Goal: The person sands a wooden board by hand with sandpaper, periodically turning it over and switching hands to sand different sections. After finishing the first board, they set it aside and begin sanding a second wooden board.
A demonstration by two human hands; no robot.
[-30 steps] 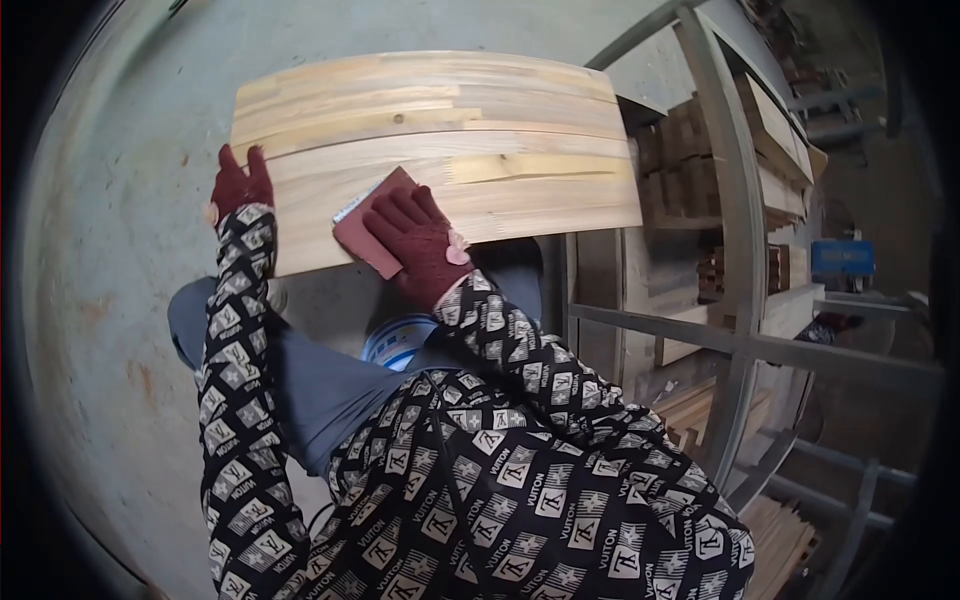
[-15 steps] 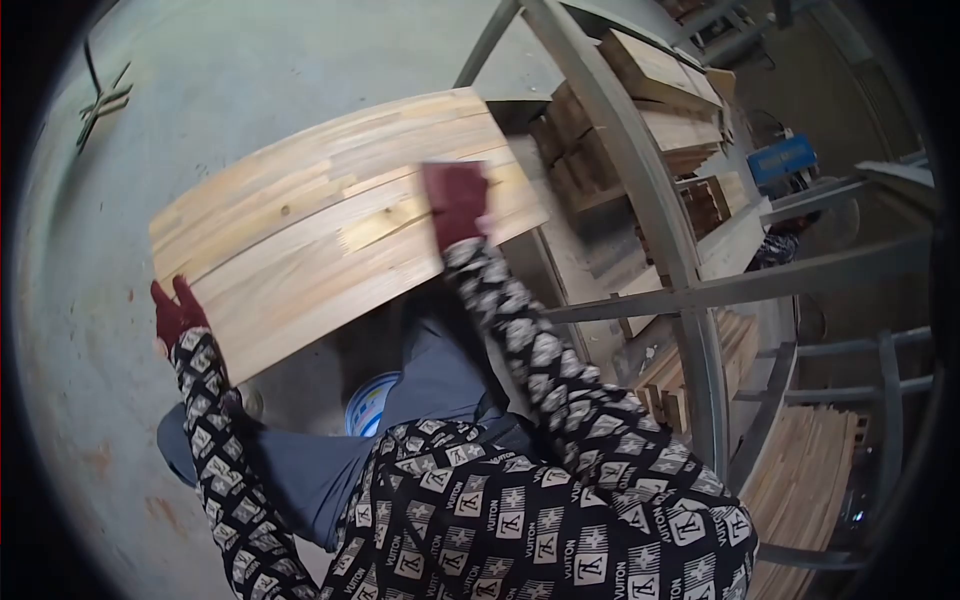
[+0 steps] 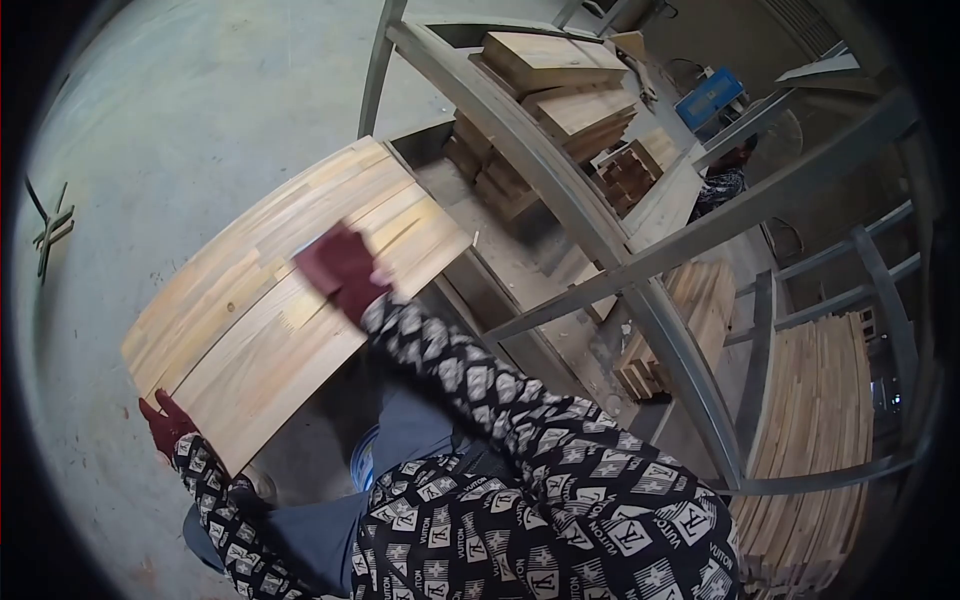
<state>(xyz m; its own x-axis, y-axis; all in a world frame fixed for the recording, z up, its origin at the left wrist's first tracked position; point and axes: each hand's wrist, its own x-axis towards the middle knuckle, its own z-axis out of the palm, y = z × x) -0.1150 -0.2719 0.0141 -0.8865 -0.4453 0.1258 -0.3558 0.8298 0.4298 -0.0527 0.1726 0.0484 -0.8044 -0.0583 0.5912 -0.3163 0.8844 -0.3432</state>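
A wide wooden panel (image 3: 270, 330), made of glued pale strips, lies tilted across my view in front of my legs. My left hand (image 3: 169, 424), in a maroon glove, grips its near left corner. On the panel's upper face is my right hand (image 3: 352, 275), gloved alike and slightly blurred. Under its fingers is a flat, straight-edged reddish sheet (image 3: 316, 262) that looks like sandpaper, pressed against the wood. What supports the panel from below is mostly hidden.
A grey metal rack (image 3: 600, 235) stands close on my right, holding stacked wood blocks (image 3: 580, 105) and long boards (image 3: 810, 420). A blue-and-white bucket (image 3: 364, 458) sits by my leg. A blue machine (image 3: 709, 98) and another person's patterned sleeve (image 3: 720, 188) show farther back.
My right hand has slid across the panel from its right part toward the middle. The view has turned toward the rack. My left hand stays at the panel's corner.
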